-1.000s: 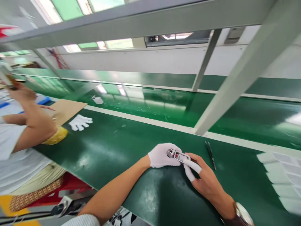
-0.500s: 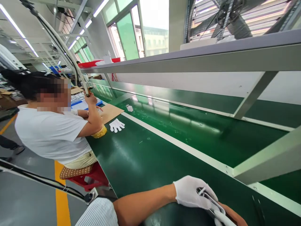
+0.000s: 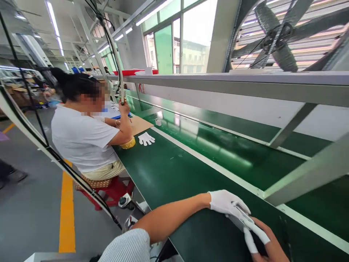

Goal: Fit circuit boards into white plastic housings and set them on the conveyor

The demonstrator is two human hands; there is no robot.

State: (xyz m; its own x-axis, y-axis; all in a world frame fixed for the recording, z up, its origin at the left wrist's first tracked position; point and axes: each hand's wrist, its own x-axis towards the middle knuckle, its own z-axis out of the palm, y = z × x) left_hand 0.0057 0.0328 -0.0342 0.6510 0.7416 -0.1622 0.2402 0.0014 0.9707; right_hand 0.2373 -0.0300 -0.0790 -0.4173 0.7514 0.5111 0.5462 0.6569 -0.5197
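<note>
Metal piece (image 3: 237,222) clamped in gloved left hand (image 3: 225,202), end gripped by right hand (image 3: 268,241) over table (image 3: 166,174); white glove (image 3: 146,138) laid near co-worker (image 3: 84,142)

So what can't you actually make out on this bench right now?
All in the head view:
- Metal piece: full shape, partly covered by the fingers of the left hand and right hand.
- Right hand: wrist, cut off by the bottom edge.
- Dark slim item beside the right hand: what it is, blurred.
- Small whitish item beyond the loose white glove: its details, too small.
</note>
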